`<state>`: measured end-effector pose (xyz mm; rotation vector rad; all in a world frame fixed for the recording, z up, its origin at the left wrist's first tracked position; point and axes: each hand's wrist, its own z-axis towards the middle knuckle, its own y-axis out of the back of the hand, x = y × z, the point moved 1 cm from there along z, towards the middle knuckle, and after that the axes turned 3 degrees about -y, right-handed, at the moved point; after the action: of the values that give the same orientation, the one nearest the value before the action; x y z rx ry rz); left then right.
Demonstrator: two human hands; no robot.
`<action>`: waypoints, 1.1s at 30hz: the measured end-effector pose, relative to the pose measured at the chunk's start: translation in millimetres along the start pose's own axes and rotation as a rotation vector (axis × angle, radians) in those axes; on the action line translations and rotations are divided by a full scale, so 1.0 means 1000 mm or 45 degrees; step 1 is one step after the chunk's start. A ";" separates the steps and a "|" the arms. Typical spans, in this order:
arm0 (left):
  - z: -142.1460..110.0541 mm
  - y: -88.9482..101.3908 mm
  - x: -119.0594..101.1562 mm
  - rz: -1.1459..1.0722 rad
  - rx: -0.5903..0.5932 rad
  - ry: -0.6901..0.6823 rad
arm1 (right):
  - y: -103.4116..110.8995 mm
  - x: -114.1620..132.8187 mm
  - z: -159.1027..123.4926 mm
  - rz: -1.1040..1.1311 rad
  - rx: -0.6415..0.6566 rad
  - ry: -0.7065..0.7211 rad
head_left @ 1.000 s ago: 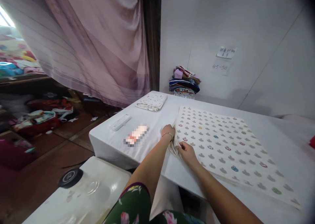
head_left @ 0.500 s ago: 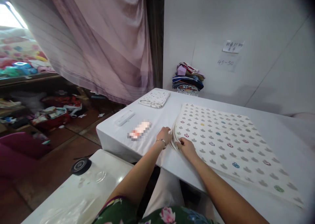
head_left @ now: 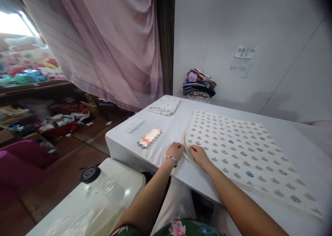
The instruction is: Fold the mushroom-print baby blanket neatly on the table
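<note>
Wall behind: pale panels [head_left: 212, 25] with two handwritten paper notes, the upper note [head_left: 246, 52] above the lower note [head_left: 238, 68], which reads 45-50
Curtain: sheer pinkish-purple drape [head_left: 116, 46] hanging beyond the far left corner of the table
Table: white-covered top [head_left: 168, 125], set close in front of the person
Printed cloth: cream layered fabric [head_left: 243, 153] with grey motifs and a few coloured ones, spread flat on the right part of the table, its left edge at the hands
Left hand: bare hand [head_left: 175, 151] with a bracelet [head_left: 172, 158] at the wrist, fingers curled in narrowly against that left edge; cannot tell whether fabric is between them
Right hand: bare hand [head_left: 198, 154], thumb and fingers pinching the cloth's edge, just beside the left
Farther along the tabletop: folded spotted cloth [head_left: 165, 106], slim white object [head_left: 134, 125], pixelated item [head_left: 149, 138], all apart from the printed fabric
Back wall pile: stacked textiles [head_left: 199, 85] beyond the table's far edge
Lower white surface: black round object [head_left: 90, 174] and clear plastic [head_left: 75, 225] on top
</note>
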<state>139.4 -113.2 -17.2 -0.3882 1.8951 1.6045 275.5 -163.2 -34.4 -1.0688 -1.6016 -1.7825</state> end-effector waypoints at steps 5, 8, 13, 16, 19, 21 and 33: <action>0.002 0.000 -0.009 -0.038 0.050 0.057 | -0.001 -0.006 -0.001 0.100 -0.006 0.075; 0.004 -0.002 -0.008 -0.071 0.076 0.082 | -0.003 -0.010 -0.001 0.163 -0.056 0.094; 0.006 -0.004 0.002 -0.160 0.100 0.104 | -0.005 -0.009 -0.001 0.170 -0.182 0.094; 0.008 -0.003 0.004 -0.201 0.114 0.113 | -0.007 -0.004 -0.003 0.094 -0.188 0.147; 0.009 -0.003 0.003 -0.219 0.120 0.116 | -0.010 -0.001 -0.006 -0.035 -0.117 0.238; 0.009 -0.003 0.003 -0.220 0.120 0.111 | -0.012 0.001 -0.008 -0.108 -0.084 0.280; 0.010 -0.007 0.008 -0.114 0.140 0.114 | -0.002 0.005 -0.024 -0.290 -0.005 0.312</action>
<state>140.1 -104.3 -28.1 -0.4986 1.9937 1.4394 266.0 -185.5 -31.7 -0.6582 -1.6179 -1.9770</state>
